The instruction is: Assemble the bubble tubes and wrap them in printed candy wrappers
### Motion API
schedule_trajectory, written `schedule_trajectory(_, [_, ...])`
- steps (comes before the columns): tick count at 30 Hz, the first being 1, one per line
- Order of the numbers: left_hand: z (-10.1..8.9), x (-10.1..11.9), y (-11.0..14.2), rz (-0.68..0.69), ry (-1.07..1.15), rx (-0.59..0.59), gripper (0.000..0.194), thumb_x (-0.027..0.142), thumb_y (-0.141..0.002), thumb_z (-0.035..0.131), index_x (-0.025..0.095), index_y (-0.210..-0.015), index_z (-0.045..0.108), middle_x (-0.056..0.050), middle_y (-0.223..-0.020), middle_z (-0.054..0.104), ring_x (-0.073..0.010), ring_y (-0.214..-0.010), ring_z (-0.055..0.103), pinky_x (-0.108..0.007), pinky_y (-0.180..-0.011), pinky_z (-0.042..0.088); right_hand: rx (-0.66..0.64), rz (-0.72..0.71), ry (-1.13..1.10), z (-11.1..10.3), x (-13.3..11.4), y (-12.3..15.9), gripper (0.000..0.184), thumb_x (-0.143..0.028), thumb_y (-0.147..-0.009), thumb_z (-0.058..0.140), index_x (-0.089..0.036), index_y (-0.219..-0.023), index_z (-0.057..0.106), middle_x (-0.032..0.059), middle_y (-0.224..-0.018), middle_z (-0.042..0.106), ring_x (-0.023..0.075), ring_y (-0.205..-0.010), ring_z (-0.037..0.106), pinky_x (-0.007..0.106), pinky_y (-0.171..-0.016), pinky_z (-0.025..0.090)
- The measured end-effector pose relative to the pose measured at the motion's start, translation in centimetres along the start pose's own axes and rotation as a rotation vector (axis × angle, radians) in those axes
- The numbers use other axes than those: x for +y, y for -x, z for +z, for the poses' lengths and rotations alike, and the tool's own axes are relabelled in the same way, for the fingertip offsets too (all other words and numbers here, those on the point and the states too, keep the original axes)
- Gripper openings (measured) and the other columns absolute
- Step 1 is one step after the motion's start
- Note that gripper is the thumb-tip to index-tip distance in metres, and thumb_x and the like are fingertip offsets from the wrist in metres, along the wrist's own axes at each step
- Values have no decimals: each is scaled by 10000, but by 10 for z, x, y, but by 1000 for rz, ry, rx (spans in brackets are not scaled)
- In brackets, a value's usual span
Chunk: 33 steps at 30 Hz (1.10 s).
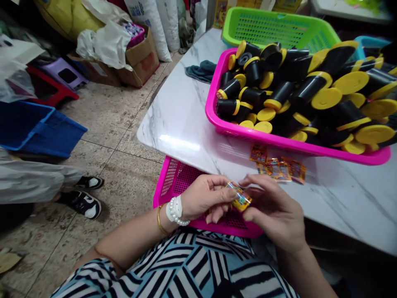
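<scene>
Over the pink basket in my lap, my left hand (214, 198) pinches a small, shiny orange-yellow printed piece (239, 198) between thumb and fingers. It looks like a curved label or packet; whether anything is inside it cannot be seen. My right hand (277, 211) has its thumb and fingers curled at the other end of the same piece. Just beyond my hands, several similar orange printed packets (281, 169) lie on the white marbled table (186, 124). Behind them stands a large pink basket (263, 135) heaped with black canisters (281, 93) with yellow lids.
The lower pink basket (166, 182) sits below the table edge. A green basket (279, 29) and a dark cloth (201, 71) are farther back. On the floor to the left are a blue bin (52, 130), cardboard boxes (141, 58), stools and another person's shoes (82, 204).
</scene>
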<state>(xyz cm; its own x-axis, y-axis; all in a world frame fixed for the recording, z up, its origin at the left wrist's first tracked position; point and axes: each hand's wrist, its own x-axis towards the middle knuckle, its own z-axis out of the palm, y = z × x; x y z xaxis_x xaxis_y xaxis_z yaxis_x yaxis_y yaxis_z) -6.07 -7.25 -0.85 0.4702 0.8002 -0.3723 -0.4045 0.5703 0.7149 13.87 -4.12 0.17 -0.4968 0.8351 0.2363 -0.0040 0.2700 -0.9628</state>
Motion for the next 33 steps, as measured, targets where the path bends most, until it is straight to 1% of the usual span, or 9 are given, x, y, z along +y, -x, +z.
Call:
schedule_trajectory(3, [-7,-5,8,5,-354,143,493,493,-784,721,136,-1108,616,39,-574,595,-91,-389,522,-175,-363,396,35,87,83,-6,-2,6,650,-212,-828,740,-341,-1414,490,74,-1163,602,175,-781,677,310,-626,579])
schedule_trajectory(7, [-20,-8,15,221,-917,397,494,403,-787,736,132,-1183,614,6,-623,647,-125,-507,581,-197,-465,427,290,-156,639,-23,-3,-2,408,-147,-838,704,-308,-1212,674,48,-999,698,198,-799,672,329,-710,553])
schedule_trajectory(11, [-19,1,15,350,-1061,402,268,353,-862,662,146,-1030,693,4,-582,651,-113,-473,556,-199,-471,408,443,-318,1021,-39,-11,-27,399,-136,-842,702,-312,-1200,685,38,-958,732,204,-761,669,340,-720,524])
schedule_trajectory(16, [-10,8,15,578,-1136,404,173,263,-858,664,155,-984,714,-28,-724,731,-133,-591,648,-222,-588,494,654,-314,1137,-58,-25,-35,275,-165,-834,718,-262,-1091,728,40,-873,726,216,-746,655,352,-745,506])
schedule_trajectory(19, [-12,8,16,619,-1130,420,151,221,-856,657,158,-978,719,-33,-779,754,-139,-640,683,-216,-604,514,562,-251,1163,-67,-16,-24,146,-236,-868,689,-231,-1006,738,38,-865,725,198,-740,661,321,-706,502])
schedule_trajectory(22, [-11,10,16,625,-1103,418,140,214,-855,658,167,-966,729,-32,-812,764,-142,-667,697,-214,-620,525,440,-156,1165,-67,8,-13,172,-314,-883,672,-193,-983,742,47,-841,707,171,-684,649,295,-631,498])
schedule_trajectory(27, [5,19,5,592,-1015,376,134,257,-874,645,162,-874,740,-17,-681,727,-120,-559,644,-209,-556,496,403,-83,1053,-60,38,-7,149,-295,-895,648,-193,-857,749,37,-770,699,176,-708,666,305,-686,531])
schedule_trajectory(31, [14,27,-17,659,-1064,425,187,303,-888,633,142,-891,727,-17,-614,683,-114,-500,591,-222,-522,479,398,-102,1048,-60,34,-10,156,-294,-907,628,-204,-907,755,44,-818,730,182,-748,689,303,-704,542])
schedule_trajectory(33, [14,31,-32,729,-1179,456,201,306,-900,615,141,-949,720,-45,-711,714,-143,-596,638,-262,-609,524,412,-118,1064,-57,24,-10,164,-299,-898,642,-205,-970,756,46,-834,733,179,-733,688,294,-684,538])
